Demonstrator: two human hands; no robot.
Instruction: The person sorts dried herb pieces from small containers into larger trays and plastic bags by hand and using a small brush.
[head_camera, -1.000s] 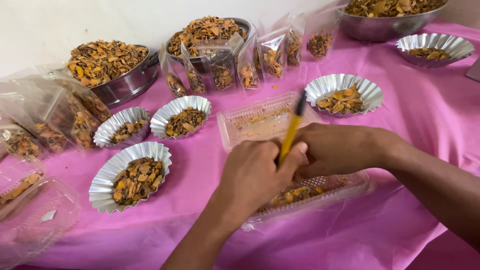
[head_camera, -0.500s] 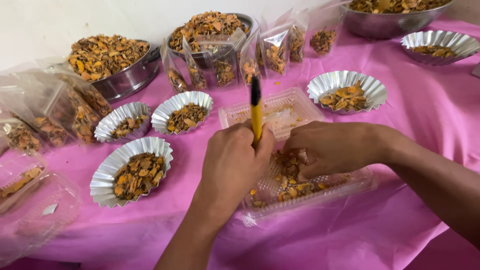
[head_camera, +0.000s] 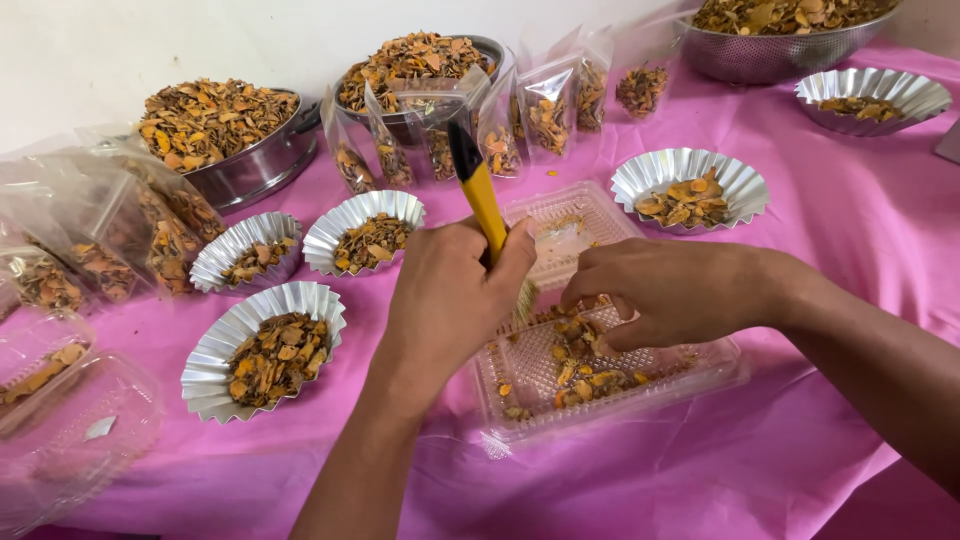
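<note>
My left hand (head_camera: 455, 300) grips a brush with a yellow and black handle (head_camera: 476, 190); the handle stands nearly upright and the bristles touch the clear plastic clamshell tray (head_camera: 650, 375) on the pink cloth. Orange-brown dried slices (head_camera: 580, 360) lie in the near half of the tray. My right hand (head_camera: 670, 290) rests over the tray's middle, fingers curled down onto the slices and the hinge. The tray's open lid (head_camera: 570, 225) lies beyond the hands with a few crumbs in it.
Several fluted foil cups of dried slices (head_camera: 265, 350) (head_camera: 365, 235) (head_camera: 690, 190) (head_camera: 870, 95) stand around. Steel bowls heaped with slices (head_camera: 220, 135) (head_camera: 420, 60) (head_camera: 780, 30) line the back wall. Filled clear pouches (head_camera: 530, 115) (head_camera: 120, 240) and empty clamshells (head_camera: 70, 420) sit left and behind.
The brush handle has swung from leaning right to nearly upright, then leaning left, as my left hand moved left over the tray. My right hand stayed on the tray.
</note>
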